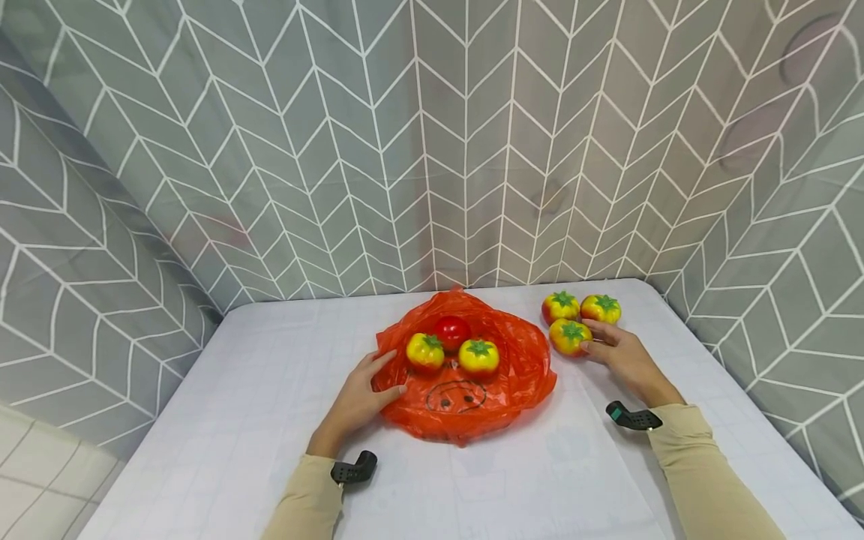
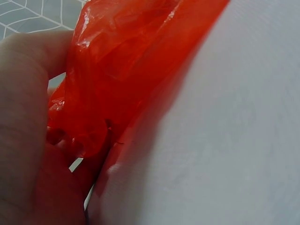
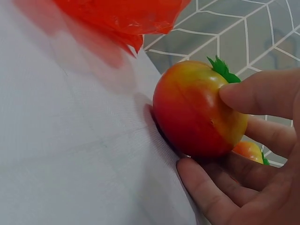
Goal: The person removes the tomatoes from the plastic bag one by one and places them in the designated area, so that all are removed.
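A red plastic bag (image 1: 466,427) lies spread open on the white table, a round face-like drawing on its front. Inside it sit two yellow-and-red tomatoes (image 1: 478,357) with green leaf tops and a plain shiny red round one (image 1: 451,332). My left hand (image 1: 363,394) holds the bag's left edge, thumb and fingers around the film; in the left wrist view the red film (image 2: 117,61) stands up beside the fingers. To the right of the bag, my right hand (image 1: 624,358) grips a red-and-yellow tomato (image 3: 199,110) between thumb and fingers, low over the tabletop.
Two more tomatoes, one at the left (image 1: 559,307) and one at the right (image 1: 601,308), lie just behind the gripped one. A white cloth (image 1: 223,420) covers the table. Grey curtain with white zigzag lines (image 1: 432,150) hangs close behind and along both sides.
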Tool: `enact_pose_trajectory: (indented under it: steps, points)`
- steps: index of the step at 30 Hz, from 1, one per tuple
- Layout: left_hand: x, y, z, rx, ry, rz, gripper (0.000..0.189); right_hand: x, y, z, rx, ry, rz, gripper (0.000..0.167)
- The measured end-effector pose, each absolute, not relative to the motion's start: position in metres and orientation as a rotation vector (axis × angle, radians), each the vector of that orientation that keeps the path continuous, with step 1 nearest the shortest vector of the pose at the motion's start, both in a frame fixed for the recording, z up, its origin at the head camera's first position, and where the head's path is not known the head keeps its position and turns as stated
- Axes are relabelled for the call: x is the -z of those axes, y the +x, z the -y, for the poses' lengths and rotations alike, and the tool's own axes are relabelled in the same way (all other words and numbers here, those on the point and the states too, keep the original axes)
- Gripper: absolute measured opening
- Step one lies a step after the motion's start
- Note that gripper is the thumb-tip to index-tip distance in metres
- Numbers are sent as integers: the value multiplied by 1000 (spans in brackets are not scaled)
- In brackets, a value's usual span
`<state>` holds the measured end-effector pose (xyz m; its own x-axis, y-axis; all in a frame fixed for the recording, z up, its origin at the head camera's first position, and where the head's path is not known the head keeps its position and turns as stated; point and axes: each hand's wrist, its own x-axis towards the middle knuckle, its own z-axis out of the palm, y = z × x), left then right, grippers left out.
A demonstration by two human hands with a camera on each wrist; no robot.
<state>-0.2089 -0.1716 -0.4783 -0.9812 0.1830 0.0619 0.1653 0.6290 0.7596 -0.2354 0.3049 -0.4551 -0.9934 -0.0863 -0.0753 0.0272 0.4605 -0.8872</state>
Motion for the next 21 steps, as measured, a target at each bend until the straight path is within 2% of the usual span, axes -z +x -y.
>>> enact_pose_trajectory:
  steps: [21]
  points:
    - [478,-210,172,-1313,320,-2815,71,452,-236,-308,1709,-41,-2449,67]
